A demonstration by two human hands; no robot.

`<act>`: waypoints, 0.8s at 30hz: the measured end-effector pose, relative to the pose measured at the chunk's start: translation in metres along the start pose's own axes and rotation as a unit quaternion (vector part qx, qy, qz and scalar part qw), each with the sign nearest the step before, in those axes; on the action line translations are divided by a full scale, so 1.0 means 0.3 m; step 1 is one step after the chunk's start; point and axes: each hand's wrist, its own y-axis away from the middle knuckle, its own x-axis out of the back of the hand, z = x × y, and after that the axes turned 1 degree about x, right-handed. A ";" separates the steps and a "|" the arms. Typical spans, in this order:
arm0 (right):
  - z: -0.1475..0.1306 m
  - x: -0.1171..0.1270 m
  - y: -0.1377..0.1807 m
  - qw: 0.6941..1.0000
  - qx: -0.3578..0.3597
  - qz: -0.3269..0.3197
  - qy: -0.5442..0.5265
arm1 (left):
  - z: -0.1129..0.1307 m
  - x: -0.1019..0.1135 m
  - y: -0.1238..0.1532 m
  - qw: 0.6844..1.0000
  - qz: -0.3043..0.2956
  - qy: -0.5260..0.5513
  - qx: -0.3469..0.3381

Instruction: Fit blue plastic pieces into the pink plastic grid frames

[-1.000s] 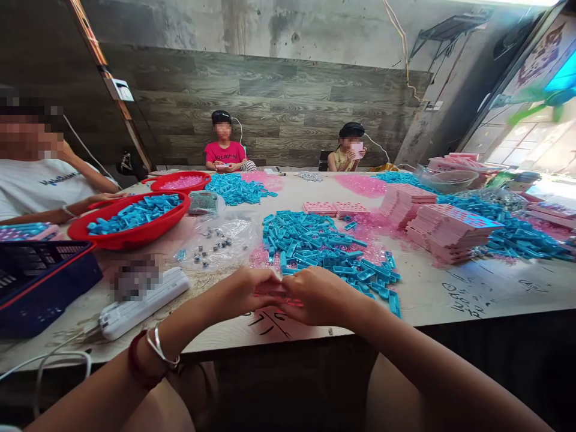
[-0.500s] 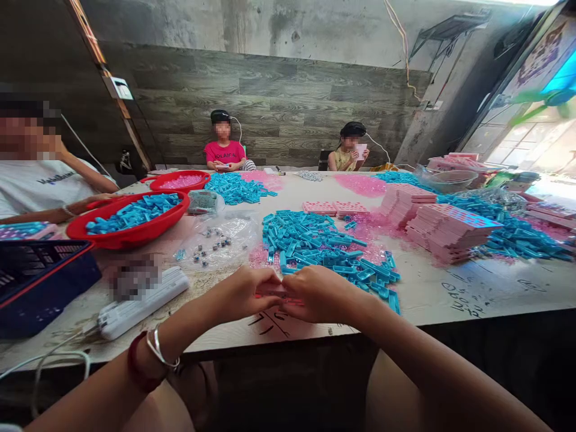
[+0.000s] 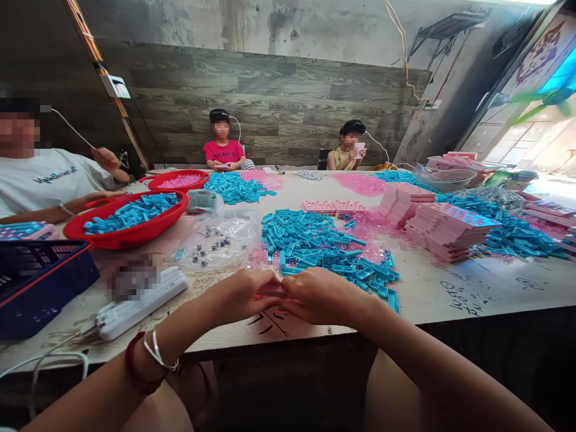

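Left hand (image 3: 245, 294) and right hand (image 3: 317, 295) meet at desk (image 3: 450, 294) edge | fingers pinching small pink piece (image 3: 270, 294) between them | blue clips pile (image 3: 315, 246) just beyond | best pressed squarely, thumbs level.

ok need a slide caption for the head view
Both hands, left hand and right hand, pinch a pink piece beside blue plastic parts.

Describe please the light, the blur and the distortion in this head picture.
Head view: strong daylight enters from the right and washes out the window; the left wall stays dim. The wide lens bends the table edge and stretches both forearms. The left hand and right hand look sharp; the blue pieces too. Faces are pixelated, also a patch beside the white power strip.
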 end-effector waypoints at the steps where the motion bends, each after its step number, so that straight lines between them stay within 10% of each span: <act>1: 0.000 0.000 0.001 1.000 -0.001 -0.002 0.002 | 0.001 0.000 0.000 1.000 0.000 0.001 -0.002; 24: 0.005 0.015 -0.013 1.000 0.013 -0.019 -0.008 | 0.016 -0.004 -0.008 0.999 0.007 -0.002 0.038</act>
